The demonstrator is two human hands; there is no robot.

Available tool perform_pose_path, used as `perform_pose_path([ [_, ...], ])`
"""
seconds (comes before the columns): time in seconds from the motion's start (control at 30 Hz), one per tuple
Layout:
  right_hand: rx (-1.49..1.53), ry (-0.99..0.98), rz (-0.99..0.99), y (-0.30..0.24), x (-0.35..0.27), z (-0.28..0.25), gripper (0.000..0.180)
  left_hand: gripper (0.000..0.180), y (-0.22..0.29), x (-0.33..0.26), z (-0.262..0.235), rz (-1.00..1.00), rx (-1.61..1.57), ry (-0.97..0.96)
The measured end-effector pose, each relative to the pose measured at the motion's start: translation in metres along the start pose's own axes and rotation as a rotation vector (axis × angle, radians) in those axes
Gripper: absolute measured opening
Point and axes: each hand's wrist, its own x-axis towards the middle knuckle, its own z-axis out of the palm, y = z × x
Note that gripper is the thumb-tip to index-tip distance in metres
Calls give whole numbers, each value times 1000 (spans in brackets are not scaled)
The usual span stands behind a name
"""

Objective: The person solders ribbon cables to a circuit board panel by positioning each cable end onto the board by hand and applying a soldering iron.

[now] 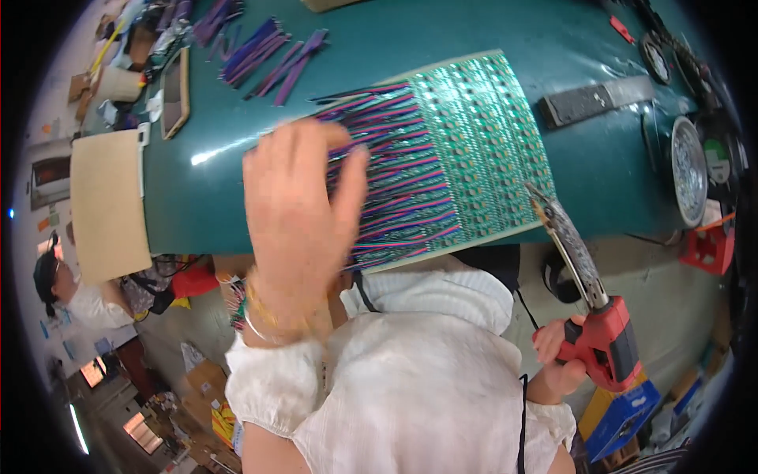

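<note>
A panel of green circuit boards (pixel 483 142) lies on the green table, with small parts in rows across it. Purple, pink and dark wires (pixel 399 170) stick out of its left side in a dense row. Over the ends of these wires is my left hand (pixel 296 189), slightly blurred, thumb and forefinger apart; its other fingertips are partly hidden. My right hand (pixel 562 355) grips the red and black handle of a soldering gun (pixel 604 336). The gun's metal barrel points up and left, its tip close to the panel's right edge.
Cut bundles of purple wires (pixel 257 55) lie on the far left of the green mat (pixel 213 193). A dark grey bar (pixel 596 101) sits right of the panel, near a round metal dish (pixel 688 170). A tan board (pixel 110 205) is at left. Another person (pixel 87 292) is farther left.
</note>
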Motion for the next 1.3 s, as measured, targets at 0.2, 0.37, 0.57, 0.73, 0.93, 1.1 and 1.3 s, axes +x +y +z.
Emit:
perform_pose_path([
  [0.2,4,-2,-110,3,6,-2,79,20,-88,56,26,219,234,10],
  [0.37,-3,19,-98,4,2,-4,78,11,-113,76,42,263,289,-33],
  [0.57,-25,62,-49,2,1,-2,80,5,-50,47,5,104,-114,146],
  [0.73,-3,36,-34,-7,6,3,82,11,30,-12,-28,45,-523,-160],
  [0.93,-5,5,-55,-6,3,1,82,15,55,-42,-3,-187,-617,-177],
  [1.1,-2,26,-76,-7,1,1,81,16,67,-48,11,-127,-449,-228],
  [1.3,54,33,-79,-10,-8,-8,83,20,72,-46,23,-107,-354,-136],
])
